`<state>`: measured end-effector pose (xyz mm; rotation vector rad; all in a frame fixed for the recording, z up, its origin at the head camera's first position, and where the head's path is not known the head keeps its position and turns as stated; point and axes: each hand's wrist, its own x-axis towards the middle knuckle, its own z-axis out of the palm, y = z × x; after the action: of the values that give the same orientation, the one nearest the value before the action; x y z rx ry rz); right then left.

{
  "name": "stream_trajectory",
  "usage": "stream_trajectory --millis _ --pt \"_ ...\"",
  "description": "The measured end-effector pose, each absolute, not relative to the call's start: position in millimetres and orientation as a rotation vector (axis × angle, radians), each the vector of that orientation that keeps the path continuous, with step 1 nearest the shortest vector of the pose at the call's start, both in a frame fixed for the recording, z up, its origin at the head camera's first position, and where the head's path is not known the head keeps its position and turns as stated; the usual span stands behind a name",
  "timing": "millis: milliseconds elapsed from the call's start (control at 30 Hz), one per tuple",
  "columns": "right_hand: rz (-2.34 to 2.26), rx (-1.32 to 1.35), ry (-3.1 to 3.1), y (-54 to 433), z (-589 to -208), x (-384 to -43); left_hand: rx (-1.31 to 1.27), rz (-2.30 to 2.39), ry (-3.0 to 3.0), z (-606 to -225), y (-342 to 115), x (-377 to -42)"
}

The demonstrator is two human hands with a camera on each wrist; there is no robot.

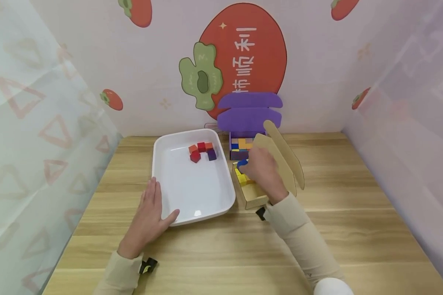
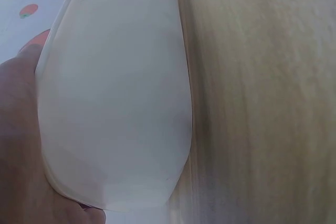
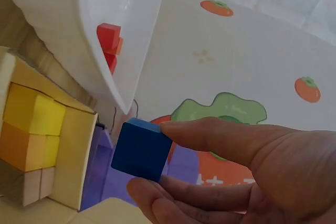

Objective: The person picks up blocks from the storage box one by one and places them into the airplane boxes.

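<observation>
My right hand pinches a blue cube between thumb and fingers, above the open cardboard box. In that box lie yellow cubes, with orange and pale wooden ones beside them in the right wrist view. My left hand rests on the near left corner of the white tray, fingers straight along its outer side and thumb over the near rim. Toward the tray's far right sit red cubes, orange cubes and one dark purple cube.
Behind the cardboard box stands a purple box, lid raised, packed with coloured cubes. The cardboard lid leans out to the right. All stand on a wooden table, with a printed cloth backdrop behind and at the sides.
</observation>
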<state>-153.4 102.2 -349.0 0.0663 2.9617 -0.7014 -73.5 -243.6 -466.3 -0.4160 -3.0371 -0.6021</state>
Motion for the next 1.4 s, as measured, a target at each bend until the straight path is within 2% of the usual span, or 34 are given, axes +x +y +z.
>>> stream_trajectory --millis 267,733,1100,1400 --pt "-0.775 0.026 2.942 115 -385 -136 -0.410 -0.595 -3.038 -466 -245 -74" --pt "-0.649 0.044 3.010 105 -432 -132 -0.408 -0.594 -3.047 -466 -246 -74" --pt "-0.880 0.036 2.799 117 -433 -136 -0.405 -0.589 -3.045 -467 -247 -74" --pt "-0.811 -0.014 2.837 117 -429 -139 -0.411 -0.601 -3.043 -467 -247 -75"
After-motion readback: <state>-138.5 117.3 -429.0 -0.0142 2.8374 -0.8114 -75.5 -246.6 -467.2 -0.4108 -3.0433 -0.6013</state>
